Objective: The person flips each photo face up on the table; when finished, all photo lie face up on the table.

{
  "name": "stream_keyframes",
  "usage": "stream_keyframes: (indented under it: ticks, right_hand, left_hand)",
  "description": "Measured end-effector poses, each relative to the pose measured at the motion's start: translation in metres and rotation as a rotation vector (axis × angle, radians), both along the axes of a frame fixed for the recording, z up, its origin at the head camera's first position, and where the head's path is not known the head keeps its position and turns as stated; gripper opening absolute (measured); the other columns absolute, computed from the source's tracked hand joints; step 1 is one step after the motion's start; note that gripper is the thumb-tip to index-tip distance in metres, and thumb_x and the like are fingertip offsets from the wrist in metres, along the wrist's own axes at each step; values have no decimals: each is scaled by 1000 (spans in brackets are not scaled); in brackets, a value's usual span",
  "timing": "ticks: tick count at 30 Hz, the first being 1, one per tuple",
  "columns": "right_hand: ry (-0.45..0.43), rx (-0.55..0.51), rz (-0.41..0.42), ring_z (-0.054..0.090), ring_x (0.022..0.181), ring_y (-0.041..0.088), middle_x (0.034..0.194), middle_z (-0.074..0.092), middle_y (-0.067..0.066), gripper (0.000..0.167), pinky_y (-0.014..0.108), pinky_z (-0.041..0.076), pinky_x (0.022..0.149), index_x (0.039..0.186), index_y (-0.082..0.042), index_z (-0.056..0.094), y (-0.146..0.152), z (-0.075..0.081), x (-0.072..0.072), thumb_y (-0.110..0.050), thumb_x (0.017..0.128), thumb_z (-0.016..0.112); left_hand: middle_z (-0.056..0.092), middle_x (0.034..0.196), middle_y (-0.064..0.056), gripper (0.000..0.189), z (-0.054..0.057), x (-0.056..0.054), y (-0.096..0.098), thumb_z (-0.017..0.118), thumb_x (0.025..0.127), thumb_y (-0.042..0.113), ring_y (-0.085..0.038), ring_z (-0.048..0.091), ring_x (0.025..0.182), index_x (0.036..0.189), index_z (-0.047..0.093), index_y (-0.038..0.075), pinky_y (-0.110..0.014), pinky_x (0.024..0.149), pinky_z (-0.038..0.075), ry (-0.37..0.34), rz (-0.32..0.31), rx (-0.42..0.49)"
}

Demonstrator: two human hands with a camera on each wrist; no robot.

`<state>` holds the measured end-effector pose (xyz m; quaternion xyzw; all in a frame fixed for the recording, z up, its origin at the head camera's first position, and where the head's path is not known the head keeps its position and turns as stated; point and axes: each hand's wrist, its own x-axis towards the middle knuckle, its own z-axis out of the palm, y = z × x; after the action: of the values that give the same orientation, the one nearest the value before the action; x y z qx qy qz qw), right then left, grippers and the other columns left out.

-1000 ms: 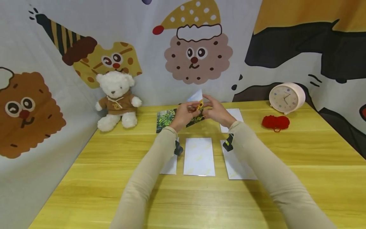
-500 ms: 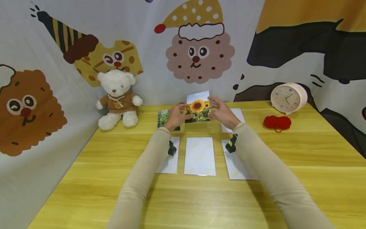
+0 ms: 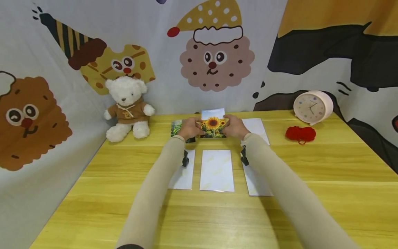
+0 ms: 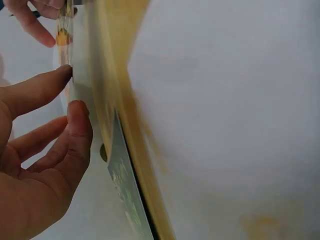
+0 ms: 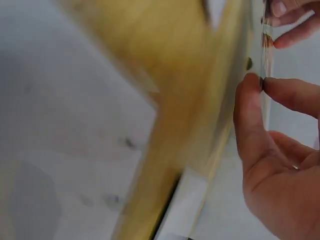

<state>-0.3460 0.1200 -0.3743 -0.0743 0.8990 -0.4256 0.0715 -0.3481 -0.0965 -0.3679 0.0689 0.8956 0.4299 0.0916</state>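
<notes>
A sunflower photo card point(image 3: 213, 123), sky at its top edge, is between my two hands near the back of the table. My left hand point(image 3: 190, 128) pinches its left edge between thumb and fingers, and in the left wrist view that hand point(image 4: 50, 145) shows the card edge-on. The right edge is pinched by my right hand point(image 3: 236, 127); the right wrist view shows the thumb and fingers of this hand point(image 5: 280, 150) at the thin edge. Left of it lies a green leafy photo card point(image 3: 176, 127), partly behind my left hand. A white face-down card point(image 3: 257, 128) lies right of my right hand.
A front row of white cards holds a middle one point(image 3: 216, 170), a left one point(image 3: 183, 176) and a right one point(image 3: 256, 181), the outer two partly under my forearms. A white teddy bear point(image 3: 126, 107) sits back left. A pink clock point(image 3: 312, 107) and red yarn point(image 3: 300, 134) stand at right.
The card has turned from a slanted, twisted pose to facing me with the sunflower showing, then come down toward the table. Both hands have lowered with it, one at each side edge.
</notes>
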Motion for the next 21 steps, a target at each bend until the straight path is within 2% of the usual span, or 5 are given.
stream_keyframes:
  ticks: [3, 9, 13, 17, 21]
  right_hand:
    - [2, 87, 2, 60, 53, 15, 64, 63, 7, 79, 28, 47, 59, 157, -6, 32, -4, -2, -2, -2, 86, 66]
    - [69, 294, 56, 67, 67, 20, 125, 69, 24, 71, 34, 57, 77, 151, 0, 41, -11, -1, -2, -7, 85, 66]
    - [82, 430, 113, 59, 80, 27, 138, 61, 24, 60, 39, 51, 81, 145, 2, 50, -13, 3, -2, -10, 87, 60]
    - [13, 433, 133, 53, 74, 21, 135, 62, 24, 57, 34, 48, 73, 144, 0, 52, -11, 5, -5, -13, 89, 59]
    - [-75, 309, 116, 52, 56, 14, 92, 73, 15, 62, 29, 48, 58, 151, -4, 44, -2, 8, -9, -20, 94, 64]
  left_hand:
    - [61, 91, -6, 55, -1, -3, 2, 77, 88, 9, -14, 50, 72, 140, 58, 6, -29, 69, 47, 29, -6, -90]
    - [68, 129, -11, 53, -2, -8, 6, 80, 87, 17, -25, 66, 110, 136, 63, 8, -41, 95, 58, 88, -20, -299]
    - [64, 138, -11, 49, -1, -9, 8, 79, 89, 21, -31, 63, 123, 133, 65, 8, -44, 102, 55, 75, -50, -391]
    - [62, 141, -12, 47, 2, -7, 7, 77, 90, 22, -33, 59, 128, 133, 65, 7, -45, 104, 54, 57, -83, -422]
    - [61, 142, -13, 44, 7, -6, 3, 71, 94, 23, -32, 60, 127, 134, 64, 5, -45, 103, 54, 56, -87, -341]
